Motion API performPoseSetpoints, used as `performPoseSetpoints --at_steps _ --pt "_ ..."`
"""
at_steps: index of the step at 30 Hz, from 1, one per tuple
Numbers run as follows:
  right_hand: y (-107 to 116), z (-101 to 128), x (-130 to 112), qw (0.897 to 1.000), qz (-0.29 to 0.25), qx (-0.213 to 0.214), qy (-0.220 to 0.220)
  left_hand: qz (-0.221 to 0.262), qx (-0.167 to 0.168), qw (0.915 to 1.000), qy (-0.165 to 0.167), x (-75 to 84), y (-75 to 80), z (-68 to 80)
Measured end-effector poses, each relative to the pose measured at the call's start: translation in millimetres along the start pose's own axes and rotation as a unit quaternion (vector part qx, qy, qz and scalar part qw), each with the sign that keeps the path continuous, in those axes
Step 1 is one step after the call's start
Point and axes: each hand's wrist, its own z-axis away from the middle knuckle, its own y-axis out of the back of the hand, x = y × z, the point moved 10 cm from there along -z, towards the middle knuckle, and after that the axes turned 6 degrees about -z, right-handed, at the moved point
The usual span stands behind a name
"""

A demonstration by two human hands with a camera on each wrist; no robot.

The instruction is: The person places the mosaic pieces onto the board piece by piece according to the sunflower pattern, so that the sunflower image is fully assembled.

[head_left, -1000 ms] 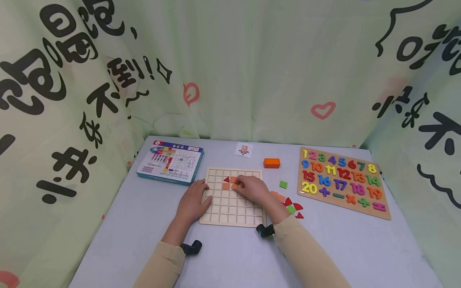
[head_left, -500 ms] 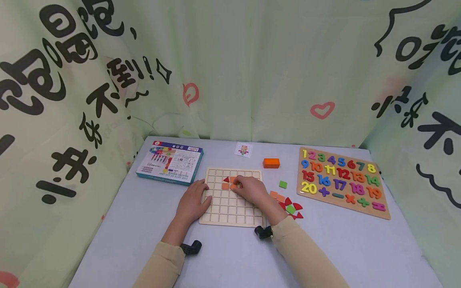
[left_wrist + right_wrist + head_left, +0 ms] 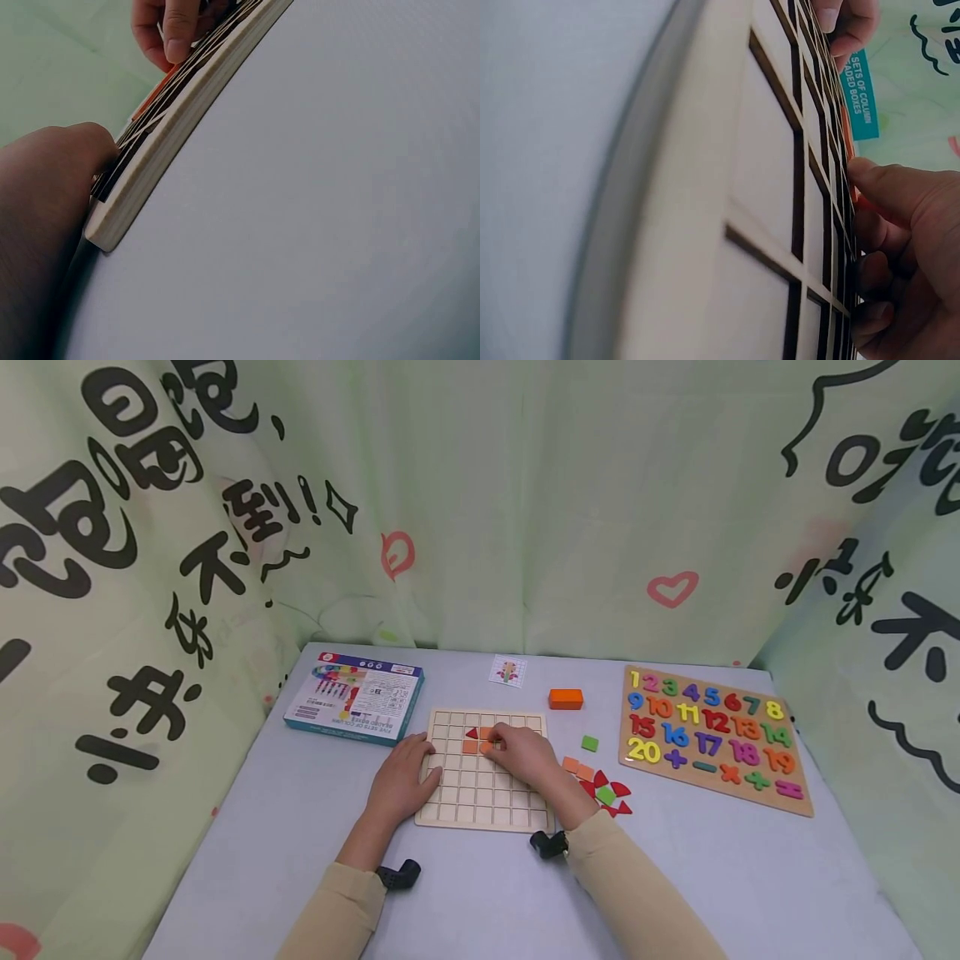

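Wooden grid board (image 3: 483, 772) lay mid-table (image 3: 750, 877). Right hand (image 3: 525, 753), grip pinched on an orange square tile (image 3: 489, 747) in the upper rows. Left hand (image 3: 401, 777), fingers flat, pressed the board's left edge.

The person wears a long-sleeved top of plain beige-tan knit fabric; both sleeves end at the wrists. A small black camera unit is strapped under each wrist, at about 6 o'clock from the bare left hand (image 3: 401, 779) and at about 6 o'clock from the bare right hand (image 3: 527, 753). No rings or watch show.
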Motion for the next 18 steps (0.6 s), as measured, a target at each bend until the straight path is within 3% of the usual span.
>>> performPoseSetpoints --at_steps 9,18 --pt "7 6 7 1.0 -0.024 -0.007 -0.007 -0.001 0.001 1.0 0.001 0.1 -0.4 0.3" --pt "40 28 36 0.997 -0.053 -0.018 -0.048 -0.002 0.0 1.0 -0.001 2.2 3.1 0.6"
